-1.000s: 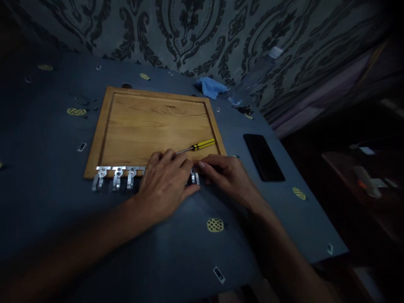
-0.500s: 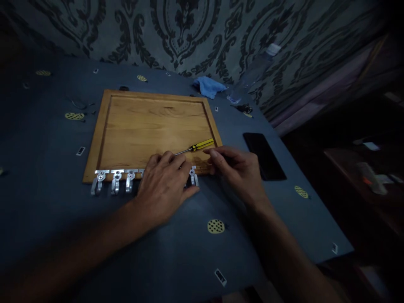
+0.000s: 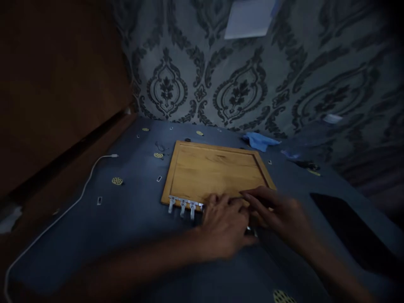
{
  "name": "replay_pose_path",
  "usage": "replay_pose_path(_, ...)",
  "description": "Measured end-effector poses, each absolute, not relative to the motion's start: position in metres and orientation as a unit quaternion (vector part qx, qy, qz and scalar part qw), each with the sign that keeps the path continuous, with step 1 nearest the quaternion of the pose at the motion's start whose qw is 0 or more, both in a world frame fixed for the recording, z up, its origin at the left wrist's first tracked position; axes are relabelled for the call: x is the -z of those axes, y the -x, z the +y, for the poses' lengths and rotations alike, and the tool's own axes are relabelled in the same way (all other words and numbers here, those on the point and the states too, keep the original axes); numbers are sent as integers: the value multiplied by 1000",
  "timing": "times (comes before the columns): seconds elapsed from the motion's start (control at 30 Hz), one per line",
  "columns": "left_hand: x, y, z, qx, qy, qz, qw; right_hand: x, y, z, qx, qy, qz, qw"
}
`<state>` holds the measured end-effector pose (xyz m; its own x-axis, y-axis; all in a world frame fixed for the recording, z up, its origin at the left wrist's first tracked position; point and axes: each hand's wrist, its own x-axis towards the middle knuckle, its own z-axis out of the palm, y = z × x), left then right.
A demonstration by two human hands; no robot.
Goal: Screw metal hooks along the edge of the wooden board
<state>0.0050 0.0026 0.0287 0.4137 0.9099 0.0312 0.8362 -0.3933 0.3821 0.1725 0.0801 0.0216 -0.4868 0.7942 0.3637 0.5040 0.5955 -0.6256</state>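
A shallow-framed wooden board lies on the table, with several silver metal hooks along its near edge. My left hand rests palm down over that edge, covering part of the hook row. Its fingers lie on the wood and its thumb stands apart. Close beside it, over the board's near right corner, my right hand has thumb and forefinger pinched together. Whatever is between those fingertips is too dark and blurred to make out. No screwdriver shows in this view.
A black phone-like slab lies right of the board. Behind are a blue cloth, a clear plastic bottle and a small dark object. A white cable runs along the left, beside brown furniture. Patterned wallpaper rises behind.
The view has swung left and up, so the board appears farther right and lower. My right hand has come closer to my left. The yellow-handled screwdriver on the board has gone out of sight.
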Motion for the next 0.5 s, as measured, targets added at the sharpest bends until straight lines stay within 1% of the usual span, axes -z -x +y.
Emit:
replay_pose_path(0.1,-31,-4,2,-112,-823,533,159,-44,-134,92,-206,332,-872,296)
replay_pose_path(0.17,-31,-4,2,-120,-823,533,156,-56,-101,99,-184,307,-900,249)
replay_pose_path(0.23,-28,-4,1,-131,-822,531,158,-61,-67,104,-159,282,-931,165)
replay_pose_path(0.4,-17,-4,4,-174,-823,518,157,-51,12,115,-133,248,-957,67)
replay_pose_path(0.5,-10,-6,10,-211,-820,510,150,-40,46,124,-105,265,-958,35)
